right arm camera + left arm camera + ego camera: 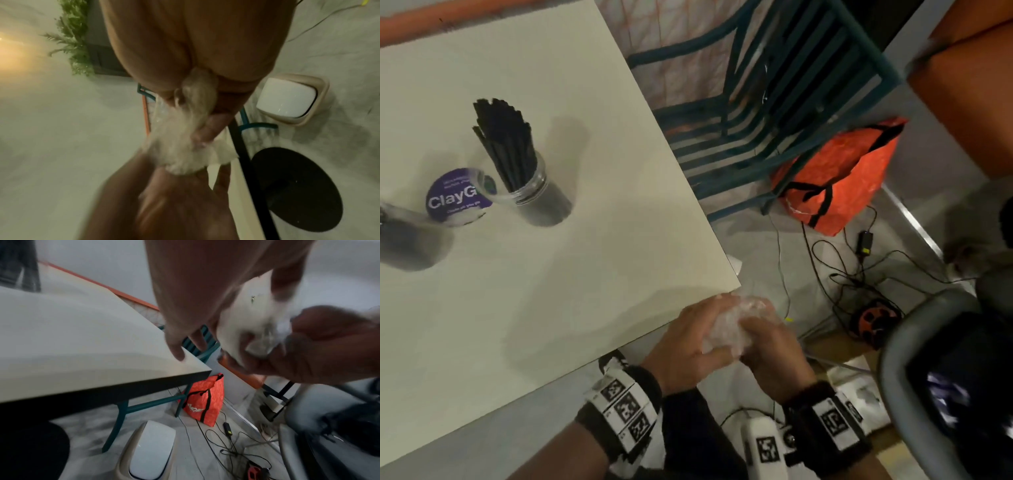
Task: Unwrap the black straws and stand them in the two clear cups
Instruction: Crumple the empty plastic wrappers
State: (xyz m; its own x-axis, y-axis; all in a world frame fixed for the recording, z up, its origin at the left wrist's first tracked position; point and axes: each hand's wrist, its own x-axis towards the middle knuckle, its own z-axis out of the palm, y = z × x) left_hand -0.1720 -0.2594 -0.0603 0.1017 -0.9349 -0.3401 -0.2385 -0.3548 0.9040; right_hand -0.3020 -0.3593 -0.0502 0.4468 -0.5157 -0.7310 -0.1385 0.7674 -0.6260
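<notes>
On the white table a clear cup stands packed with black straws. A second clear cup sits at the left edge, cut off by the frame and blurred. Just off the table's near right corner, my left hand and right hand both grip a crumpled clear plastic wrapper between them. In the left wrist view the wrapper is a white blur under my left hand. My right hand pinches the wrapper in the right wrist view. I see no loose straws.
A round purple ClayGo label lies between the cups. Beyond the table stand a teal slatted chair and an orange bag. Cables cross the floor. A white-lidded bin sits below the table edge, a grey chair at right.
</notes>
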